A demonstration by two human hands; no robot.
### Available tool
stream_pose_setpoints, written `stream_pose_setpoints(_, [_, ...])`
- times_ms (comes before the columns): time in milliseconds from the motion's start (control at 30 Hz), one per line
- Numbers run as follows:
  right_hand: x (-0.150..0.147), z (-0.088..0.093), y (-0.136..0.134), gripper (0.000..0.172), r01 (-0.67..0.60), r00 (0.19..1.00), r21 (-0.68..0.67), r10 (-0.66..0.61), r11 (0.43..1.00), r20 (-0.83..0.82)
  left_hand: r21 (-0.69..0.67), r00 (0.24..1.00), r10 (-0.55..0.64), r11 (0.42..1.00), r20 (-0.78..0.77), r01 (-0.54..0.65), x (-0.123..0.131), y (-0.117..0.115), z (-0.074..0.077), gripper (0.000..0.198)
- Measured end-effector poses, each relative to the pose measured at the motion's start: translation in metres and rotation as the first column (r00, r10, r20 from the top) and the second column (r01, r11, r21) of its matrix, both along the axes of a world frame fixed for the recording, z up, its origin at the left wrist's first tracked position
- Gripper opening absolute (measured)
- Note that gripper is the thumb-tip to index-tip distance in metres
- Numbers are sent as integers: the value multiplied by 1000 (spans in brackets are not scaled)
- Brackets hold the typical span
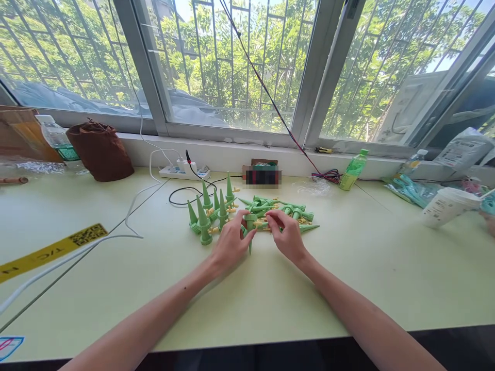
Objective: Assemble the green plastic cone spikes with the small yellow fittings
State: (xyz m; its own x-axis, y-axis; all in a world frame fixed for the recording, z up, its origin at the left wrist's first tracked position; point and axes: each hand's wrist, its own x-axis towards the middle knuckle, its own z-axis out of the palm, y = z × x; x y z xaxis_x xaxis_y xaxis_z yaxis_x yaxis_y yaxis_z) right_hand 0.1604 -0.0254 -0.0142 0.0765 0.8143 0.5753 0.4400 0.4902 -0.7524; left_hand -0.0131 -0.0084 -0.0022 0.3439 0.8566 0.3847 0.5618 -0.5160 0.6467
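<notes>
Between thumb and fingers my left hand (pixel 231 241) grips a green plant watering spike (pixel 250 220), its pointed end down toward the table. My right hand (pixel 288 238) is pinched at the outer end of the small yellow valve (pixel 260 224) that sticks out from the spike's side. What exactly lies between those right fingertips is too small to make out. Left of my hands, several green spikes (pixel 202 221) stand point up, some with yellow valves. A loose pile of more green spikes (pixel 266 202) and yellow pieces lies behind and to the right of my hands.
A power strip (pixel 165 172) with cables and a box with a blurred front (pixel 262 176) sit by the window. A brown bag (pixel 99 152) is at left, near a white cable (pixel 133 226). At right are a green bottle (pixel 353 171) and a white cup (pixel 450 206).
</notes>
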Motion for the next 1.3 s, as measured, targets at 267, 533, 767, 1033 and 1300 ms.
stream_pose_setpoints(267, [-1,1,-1,18,24,1000,-20,-24,1000,14,-6,1000,8,1000,18,-8,1,0,1,35])
stream_pose_setpoints(533, [-1,-2,-1,21,21,999,-67,-18,998,43,-2,999,-2,1000,32,2,1,-1,0,34])
stream_pose_setpoints(767, [0,-3,0,21,19,999,-66,-16,998,40,-3,1000,9,1000,13,-9,2,0,-1,39])
stream_pose_setpoints(1033, [0,-1,-1,23,28,999,-70,-26,997,23,-32,1000,-1,999,13,1,1,-1,-1,39])
stream_pose_setpoints(1300, [-1,-3,-3,24,-3,999,-107,8,994,39,-28,999,-22,999,29,22,2,-3,1,39])
